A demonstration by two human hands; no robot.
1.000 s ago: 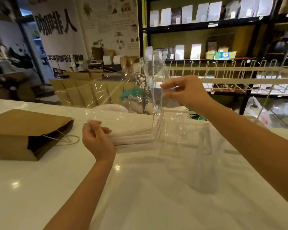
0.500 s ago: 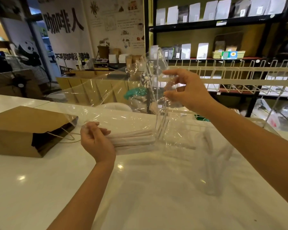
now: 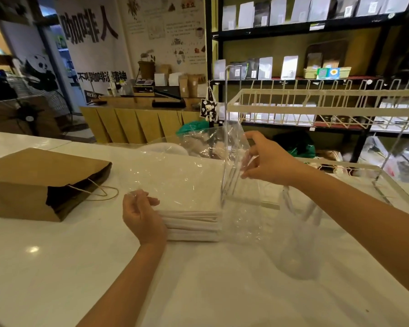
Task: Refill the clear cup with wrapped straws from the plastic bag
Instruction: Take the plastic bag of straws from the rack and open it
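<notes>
A clear plastic bag (image 3: 180, 178) lies on the white counter (image 3: 57, 267) with a flat bundle of white wrapped straws (image 3: 191, 224) inside its lower part. My left hand (image 3: 142, 215) pinches the bag's left edge, right beside the ends of the straws. My right hand (image 3: 267, 161) pinches the bag's crinkled film higher up on the right, holding that part off the counter. The clear cup (image 3: 298, 251) stands to the right of the bag, under my right forearm, with a few clear-wrapped straws (image 3: 289, 201) leaning in it.
A brown paper bag (image 3: 40, 182) with a twine handle lies on its side at the left. A white wire rack (image 3: 316, 107) runs along the counter's far right, with a wire tray (image 3: 392, 185) below it. An upright clear acrylic panel (image 3: 226, 102) rises behind the bag.
My right hand has come down and toward me with the bag's film, so the raised part of the bag sits lower. My left hand stays at the straws' ends.
</notes>
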